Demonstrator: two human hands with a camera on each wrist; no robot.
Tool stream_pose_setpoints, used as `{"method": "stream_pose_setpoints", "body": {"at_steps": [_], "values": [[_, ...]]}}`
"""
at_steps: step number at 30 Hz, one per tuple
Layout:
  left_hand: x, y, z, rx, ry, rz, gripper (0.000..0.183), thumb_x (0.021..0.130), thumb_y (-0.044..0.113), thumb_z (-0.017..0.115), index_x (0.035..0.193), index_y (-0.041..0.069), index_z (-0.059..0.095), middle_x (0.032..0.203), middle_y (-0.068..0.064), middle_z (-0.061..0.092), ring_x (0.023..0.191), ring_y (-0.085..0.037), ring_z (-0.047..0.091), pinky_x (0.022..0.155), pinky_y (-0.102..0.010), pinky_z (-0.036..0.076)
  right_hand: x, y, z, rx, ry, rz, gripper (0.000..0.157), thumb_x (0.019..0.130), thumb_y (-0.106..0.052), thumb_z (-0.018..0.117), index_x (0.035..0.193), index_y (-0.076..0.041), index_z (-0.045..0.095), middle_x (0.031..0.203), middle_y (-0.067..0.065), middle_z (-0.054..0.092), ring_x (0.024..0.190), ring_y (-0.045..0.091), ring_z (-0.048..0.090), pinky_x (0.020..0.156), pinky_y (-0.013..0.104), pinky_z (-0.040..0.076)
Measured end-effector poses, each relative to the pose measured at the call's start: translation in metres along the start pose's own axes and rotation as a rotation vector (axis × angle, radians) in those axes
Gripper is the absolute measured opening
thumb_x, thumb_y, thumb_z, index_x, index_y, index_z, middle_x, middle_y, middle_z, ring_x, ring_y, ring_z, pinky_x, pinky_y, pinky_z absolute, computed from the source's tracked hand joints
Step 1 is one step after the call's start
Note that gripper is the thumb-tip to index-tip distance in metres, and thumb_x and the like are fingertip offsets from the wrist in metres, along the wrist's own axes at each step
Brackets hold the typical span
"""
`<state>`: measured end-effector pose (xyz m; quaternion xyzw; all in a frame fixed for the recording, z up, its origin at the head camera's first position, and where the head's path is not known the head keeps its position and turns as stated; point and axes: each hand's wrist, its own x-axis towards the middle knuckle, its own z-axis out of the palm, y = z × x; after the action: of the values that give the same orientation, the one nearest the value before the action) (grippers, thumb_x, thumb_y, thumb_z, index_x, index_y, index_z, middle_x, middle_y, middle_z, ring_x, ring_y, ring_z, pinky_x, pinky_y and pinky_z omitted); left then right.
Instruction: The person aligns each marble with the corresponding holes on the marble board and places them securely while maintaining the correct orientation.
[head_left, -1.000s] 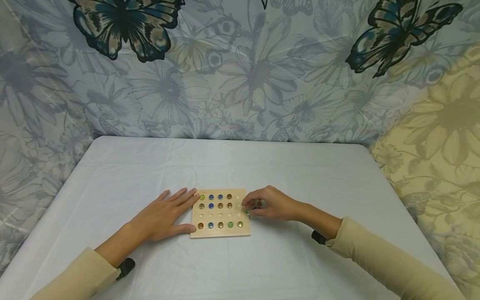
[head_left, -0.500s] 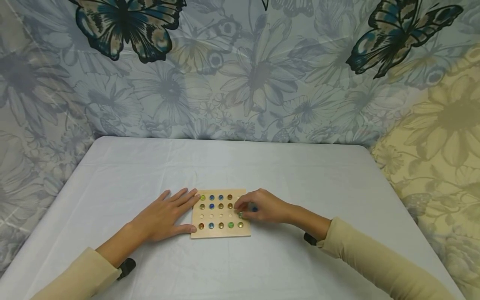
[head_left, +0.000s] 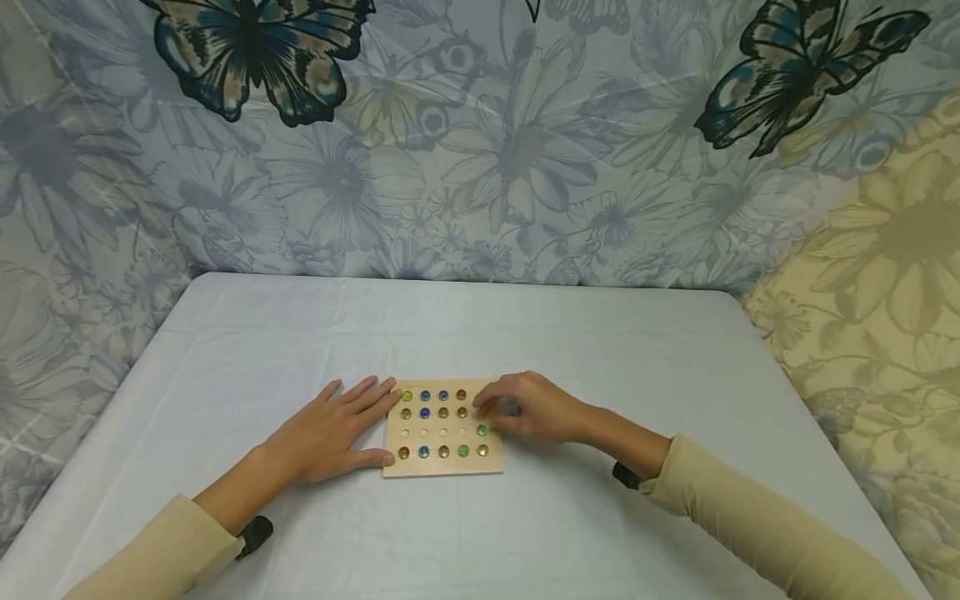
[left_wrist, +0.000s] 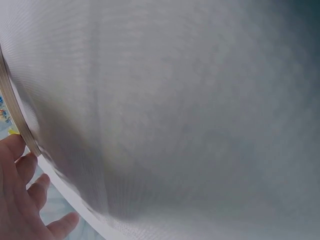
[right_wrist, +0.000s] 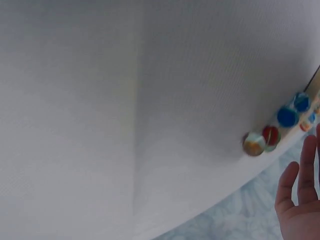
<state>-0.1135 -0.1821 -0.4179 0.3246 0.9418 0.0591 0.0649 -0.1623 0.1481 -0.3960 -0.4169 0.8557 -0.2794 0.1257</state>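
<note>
My left hand point(head_left: 322, 435) lies spread at the left side of a light wooden board point(head_left: 442, 469), fingertips and thumb resting on its edge. Glass marbles fill most of the board's holes; the third row has several bare holes and a green marble point(head_left: 482, 430) at its right end. Just behind that marble is my right hand point(head_left: 536, 408), fingers loosely bent over the board's right edge, hiding the ends of the upper rows. In the right wrist view, a brown-and-white marble point(right_wrist: 254, 144), a red marble point(right_wrist: 271, 136) and blue marbles point(right_wrist: 287, 116) lie beside the board.
A white cloth covers the table point(head_left: 465, 333) under the board. Behind it hangs a floral curtain point(head_left: 517, 150) with large butterflies. Both wrists carry a dark strapped-on device, the left one point(head_left: 256, 535) sitting below the sleeve cuff.
The green marble went from the right fingers into the third row's right-end hole. My right hand moved left over the board, then slightly back right and away from the marble. The left hand stayed put.
</note>
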Motion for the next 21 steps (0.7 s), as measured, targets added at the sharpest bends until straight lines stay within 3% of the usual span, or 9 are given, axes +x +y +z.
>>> {"method": "stream_pose_setpoints", "body": {"at_steps": [9, 21], "values": [[0.0, 0.001, -0.001, -0.001, 0.005, 0.003, 0.086, 0.093, 0.071, 0.046, 0.157, 0.014, 0.034, 0.161, -0.006, 0.031, 0.148, -0.032, 0.027, 0.111, -0.065, 0.025, -0.015, 0.016, -0.017, 0.002, 0.064, -0.006, 0.031, 0.086, -0.002, 0.077, 0.116, -0.004, 0.07, 0.103, -0.001, 0.074, 0.097, 0.016, 0.069, 0.089, 0.042, 0.055], [0.0, 0.0, 0.0, 0.009, 0.007, 0.008, 0.087, 0.093, 0.072, 0.044, 0.157, 0.014, 0.034, 0.161, -0.007, 0.031, 0.148, -0.031, 0.027, 0.111, -0.065, 0.026, -0.039, 0.033, -0.026, 0.012, 0.062, 0.055, 0.032, 0.086, -0.002, 0.077, 0.117, -0.003, 0.07, 0.105, -0.001, 0.074, 0.098, 0.015, 0.068, 0.09, 0.045, 0.054]]}}
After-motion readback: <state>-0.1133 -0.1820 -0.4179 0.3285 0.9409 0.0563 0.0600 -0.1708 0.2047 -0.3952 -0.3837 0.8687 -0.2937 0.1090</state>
